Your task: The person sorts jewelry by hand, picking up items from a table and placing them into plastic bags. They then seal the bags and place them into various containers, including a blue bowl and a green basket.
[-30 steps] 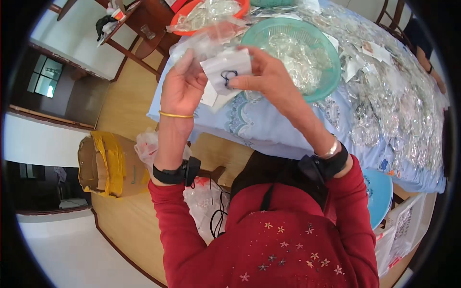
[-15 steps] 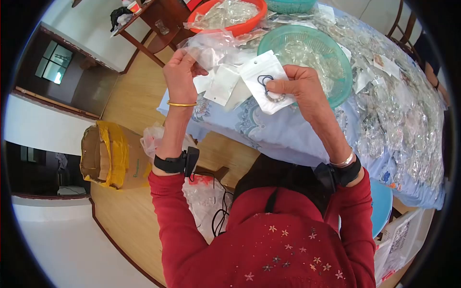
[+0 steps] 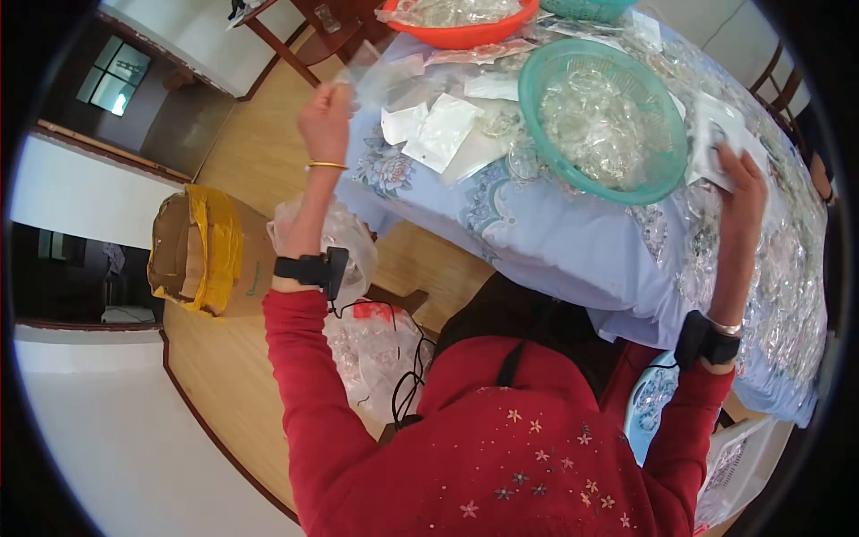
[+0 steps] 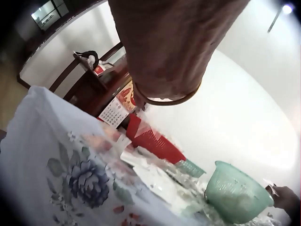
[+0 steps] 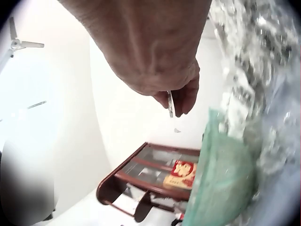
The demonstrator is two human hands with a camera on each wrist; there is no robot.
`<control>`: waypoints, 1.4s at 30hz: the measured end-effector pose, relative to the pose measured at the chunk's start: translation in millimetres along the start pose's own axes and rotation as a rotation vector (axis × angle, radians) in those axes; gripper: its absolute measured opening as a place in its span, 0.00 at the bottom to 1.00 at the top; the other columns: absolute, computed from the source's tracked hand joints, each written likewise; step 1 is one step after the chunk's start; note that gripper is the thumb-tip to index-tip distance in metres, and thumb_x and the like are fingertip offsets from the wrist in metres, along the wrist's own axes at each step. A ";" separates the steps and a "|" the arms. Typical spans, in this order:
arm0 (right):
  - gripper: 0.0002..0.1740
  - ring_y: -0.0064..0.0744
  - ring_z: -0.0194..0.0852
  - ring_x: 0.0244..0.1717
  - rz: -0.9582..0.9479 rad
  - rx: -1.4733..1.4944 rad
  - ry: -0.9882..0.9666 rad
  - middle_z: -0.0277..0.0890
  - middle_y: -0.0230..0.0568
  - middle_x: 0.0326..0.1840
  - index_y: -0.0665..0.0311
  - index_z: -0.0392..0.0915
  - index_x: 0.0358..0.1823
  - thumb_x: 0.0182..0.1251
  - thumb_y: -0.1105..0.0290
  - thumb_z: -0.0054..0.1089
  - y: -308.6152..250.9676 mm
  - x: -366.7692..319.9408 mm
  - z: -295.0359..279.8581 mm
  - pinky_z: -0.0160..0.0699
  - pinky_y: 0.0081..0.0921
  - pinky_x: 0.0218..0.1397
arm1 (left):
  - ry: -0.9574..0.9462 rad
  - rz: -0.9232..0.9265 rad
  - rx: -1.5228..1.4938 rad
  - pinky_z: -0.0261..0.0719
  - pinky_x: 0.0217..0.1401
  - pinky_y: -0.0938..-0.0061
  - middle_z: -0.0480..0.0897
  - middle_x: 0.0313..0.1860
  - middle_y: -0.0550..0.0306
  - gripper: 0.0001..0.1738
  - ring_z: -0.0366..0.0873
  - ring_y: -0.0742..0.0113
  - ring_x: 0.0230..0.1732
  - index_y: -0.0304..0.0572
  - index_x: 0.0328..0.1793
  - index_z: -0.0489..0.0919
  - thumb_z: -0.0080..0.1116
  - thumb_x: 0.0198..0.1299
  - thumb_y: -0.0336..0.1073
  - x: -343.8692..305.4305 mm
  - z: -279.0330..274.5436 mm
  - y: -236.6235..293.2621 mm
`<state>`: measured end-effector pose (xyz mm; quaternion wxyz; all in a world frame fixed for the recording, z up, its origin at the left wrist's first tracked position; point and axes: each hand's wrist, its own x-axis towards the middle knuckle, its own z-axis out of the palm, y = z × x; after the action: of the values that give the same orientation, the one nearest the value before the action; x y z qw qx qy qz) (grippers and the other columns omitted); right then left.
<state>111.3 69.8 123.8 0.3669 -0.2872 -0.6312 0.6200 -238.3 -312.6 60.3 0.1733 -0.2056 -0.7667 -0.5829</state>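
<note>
My left hand (image 3: 324, 121) pinches a clear plastic bag (image 3: 386, 75) over the table's left edge; in the left wrist view the forearm hides most of that hand. Out to the right of the green basket (image 3: 658, 166), my right hand (image 3: 744, 192) grips a white pouch or card (image 3: 705, 134) with a small dark item on it, above the piled clear packets. The right wrist view has the pouch (image 5: 171, 104) edge-on between the fingers of my right hand (image 5: 155, 56). White cards (image 3: 442, 132) lie on the cloth left of the basket.
A red-orange basket (image 3: 465, 34) and another green basket (image 3: 591, 9) stand at the back. Clear packets (image 3: 761, 259) cover the table's right side. On the floor are a cardboard box (image 3: 250, 255) and plastic bags (image 3: 371, 358). Another person's arm shows at far right.
My right hand has carried the pouch rightward from in front of the green basket to its far side. Apart from it now, my left hand still holds the clear bag, slightly higher.
</note>
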 end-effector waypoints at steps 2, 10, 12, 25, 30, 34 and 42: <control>0.21 0.25 0.75 0.44 0.024 -0.062 0.199 0.77 0.38 0.44 0.70 0.74 0.52 0.60 0.66 0.58 26.3 27.3 -53.3 0.73 0.20 0.47 | -0.097 0.205 0.234 0.75 0.33 0.71 0.79 0.25 0.52 0.13 0.78 0.61 0.29 0.35 0.37 0.79 0.56 0.55 0.39 -14.6 13.3 -9.5; 0.24 0.26 0.74 0.50 -0.492 -1.129 0.543 0.75 0.40 0.52 0.64 0.71 0.58 0.62 0.64 0.57 72.4 38.2 -163.6 0.72 0.22 0.51 | -0.475 0.373 0.779 0.71 0.52 0.61 0.81 0.43 0.46 0.20 0.75 0.49 0.48 0.39 0.44 0.80 0.56 0.55 0.48 -68.9 61.4 9.7; 0.22 0.26 0.75 0.49 -0.470 -0.905 0.527 0.76 0.40 0.52 0.63 0.72 0.58 0.63 0.66 0.56 49.3 8.1 -119.8 0.71 0.21 0.51 | -0.525 0.368 0.694 0.73 0.43 0.62 0.81 0.37 0.48 0.17 0.76 0.48 0.41 0.39 0.37 0.80 0.57 0.51 0.46 -57.4 57.1 6.1; 0.14 0.43 0.78 0.46 -1.010 -0.653 -0.363 0.79 0.44 0.41 0.66 0.77 0.41 0.51 0.84 0.59 38.5 -104.9 117.4 0.75 0.29 0.50 | -0.166 -0.233 -0.104 0.72 0.24 0.79 0.78 0.21 0.64 0.08 0.74 0.78 0.25 0.36 0.33 0.82 0.56 0.52 0.32 -19.0 27.6 -13.1; 0.14 0.42 0.78 0.45 -1.138 -0.697 -0.424 0.79 0.44 0.40 0.67 0.76 0.40 0.50 0.84 0.60 35.4 -107.1 155.6 0.76 0.32 0.49 | -0.110 -0.386 -0.501 0.74 0.26 0.82 0.80 0.28 0.64 0.09 0.76 0.78 0.26 0.34 0.38 0.81 0.57 0.52 0.30 -7.3 9.5 -24.4; 0.14 0.42 0.77 0.43 -1.005 -0.546 -0.482 0.78 0.45 0.41 0.68 0.76 0.41 0.50 0.82 0.61 50.8 -106.2 179.1 0.77 0.31 0.46 | -0.139 -0.454 -0.637 0.76 0.27 0.81 0.80 0.32 0.60 0.11 0.76 0.76 0.27 0.32 0.41 0.80 0.58 0.52 0.30 -12.7 11.2 -22.0; 0.19 0.34 0.77 0.35 -0.137 -0.012 -0.366 0.79 0.42 0.34 0.73 0.76 0.43 0.53 0.68 0.64 56.6 -83.6 269.0 0.75 0.26 0.38 | -0.242 -0.464 -0.693 0.78 0.29 0.80 0.80 0.31 0.58 0.10 0.77 0.75 0.28 0.31 0.41 0.79 0.57 0.55 0.30 -55.3 22.1 36.0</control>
<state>-67.0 -148.7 68.9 0.2858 -0.1283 -0.7091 0.6317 -173.0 -289.0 56.2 -0.1327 -0.1409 -0.5663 -0.8012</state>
